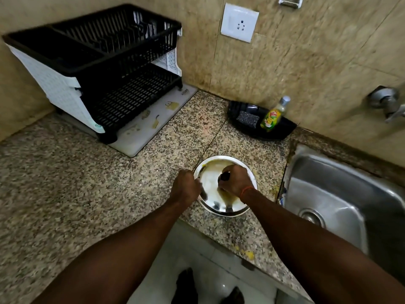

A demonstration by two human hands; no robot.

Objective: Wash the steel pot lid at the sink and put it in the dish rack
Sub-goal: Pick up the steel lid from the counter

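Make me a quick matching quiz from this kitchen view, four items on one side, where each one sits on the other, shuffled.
Items:
1. round steel pot lid
2. black two-tier plastic dish rack
3. yellow-green dish soap bottle
4. stainless steel sink

Places:
A. in the black tray by the wall
B. far right, set into the counter
C. back left, on a white mat
D. on the granite counter, under both hands

Pairs: 1-D, 2-C, 3-A, 4-B

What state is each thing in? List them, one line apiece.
steel pot lid: on the counter, soiled, knob up.
right hand: closed on the lid's knob.
left hand: gripping the lid's left rim.
sink: empty, no water running.
dish rack: empty.
soap bottle: capped, leaning in the black tray.
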